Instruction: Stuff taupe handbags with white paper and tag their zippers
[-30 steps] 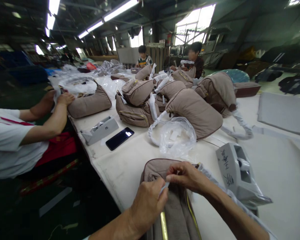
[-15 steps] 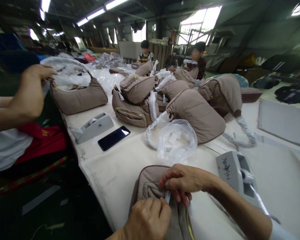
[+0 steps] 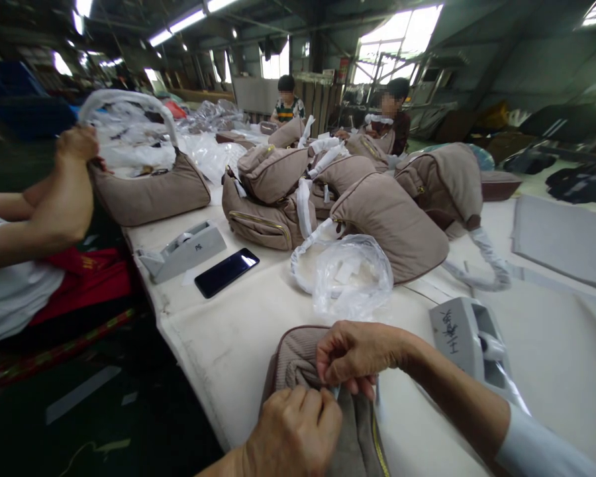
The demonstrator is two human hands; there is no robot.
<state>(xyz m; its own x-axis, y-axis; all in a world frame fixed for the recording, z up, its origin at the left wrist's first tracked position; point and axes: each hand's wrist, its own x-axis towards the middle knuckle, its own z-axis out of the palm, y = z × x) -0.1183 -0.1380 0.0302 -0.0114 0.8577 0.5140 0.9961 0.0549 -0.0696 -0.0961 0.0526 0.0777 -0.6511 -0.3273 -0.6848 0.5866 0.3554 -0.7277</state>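
Note:
A taupe bag [image 3: 302, 339] with a ribbed, dark-edged part and a gold zipper lies at the table's front edge, under both hands. My left hand [image 3: 294, 427] is closed in a fist over its near side. Arching in from the right, my right hand [image 3: 360, 354] has thumb and forefinger pinched together just above my left fingers. A bit of pale strip shows between the two hands, but my fingers hide most of it. Which hand grips that strip I cannot make out. The gold zipper [image 3: 379, 445] runs along the bag's right side.
Beyond the bag lie a clear plastic bag [image 3: 355, 275] and several piled taupe bags [image 3: 392, 222]. A tape dispenser [image 3: 469, 341] stands at right; another dispenser [image 3: 191, 250] and a phone [image 3: 227, 272] lie left. At left, a co-worker's hand [image 3: 77, 142] handles a bag [image 3: 153, 192].
My right hand has shifted slightly, its fingers drawn closer to my left hand, and less of the pale strip shows. The co-worker's hand at left has moved, and the bag's wrapped handle now stands up.

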